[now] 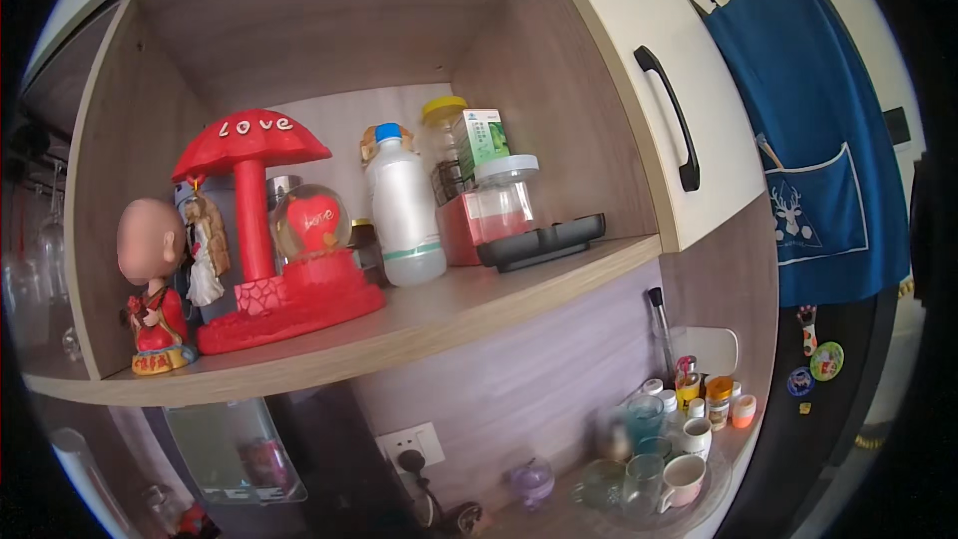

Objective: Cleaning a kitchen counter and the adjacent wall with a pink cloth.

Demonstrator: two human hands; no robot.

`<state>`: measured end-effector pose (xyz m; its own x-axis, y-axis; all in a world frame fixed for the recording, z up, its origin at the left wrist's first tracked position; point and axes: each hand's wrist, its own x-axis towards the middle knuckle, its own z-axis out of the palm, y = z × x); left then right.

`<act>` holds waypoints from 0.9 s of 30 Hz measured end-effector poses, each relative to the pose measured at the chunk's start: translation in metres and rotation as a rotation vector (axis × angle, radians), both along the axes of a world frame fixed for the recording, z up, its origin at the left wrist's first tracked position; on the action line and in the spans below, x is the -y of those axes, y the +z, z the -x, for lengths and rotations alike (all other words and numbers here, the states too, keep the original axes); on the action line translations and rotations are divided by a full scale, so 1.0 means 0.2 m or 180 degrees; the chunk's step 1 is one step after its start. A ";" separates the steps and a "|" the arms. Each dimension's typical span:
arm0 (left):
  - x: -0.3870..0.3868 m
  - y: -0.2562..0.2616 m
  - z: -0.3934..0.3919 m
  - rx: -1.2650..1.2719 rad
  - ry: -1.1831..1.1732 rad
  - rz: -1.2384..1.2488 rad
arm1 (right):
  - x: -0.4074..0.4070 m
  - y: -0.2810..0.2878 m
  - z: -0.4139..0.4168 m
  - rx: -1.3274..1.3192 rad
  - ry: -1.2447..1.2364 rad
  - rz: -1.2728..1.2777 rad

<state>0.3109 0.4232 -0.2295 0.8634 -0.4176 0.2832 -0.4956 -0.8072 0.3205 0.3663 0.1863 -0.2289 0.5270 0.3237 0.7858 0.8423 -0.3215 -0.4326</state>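
Neither of my hands is in view. Before me is an open wooden cabinet shelf (479, 303). At its left end stands a bobble-head figurine (155, 292) in red clothes. Beside it is a red umbrella-shaped ornament (254, 232) with a glass globe (311, 221) on its base and a small couple figure hanging under the canopy. A white plastic bottle (406, 209) with a blue cap stands upright near the middle. To its right, a clear jar (505, 198) with a white lid stands behind a black tray (540, 243). A yellow-lidded jar (443, 127) and a green-and-white box (483, 138) are farther back.
A white cabinet door (644, 90) with a black handle (672, 120) is at the right. Below the shelf are a wall socket (412, 448) with a plug, a purple glass pot (531, 480), and a round tray with cups, including a pink mug (682, 482). A blue curtain (816, 135) hangs farther right.
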 end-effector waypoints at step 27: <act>0.01 0.10 0.03 0.0204 0.0063 -0.0031 | -0.01 -0.01 -0.01 0.0020 -0.0005 -0.0059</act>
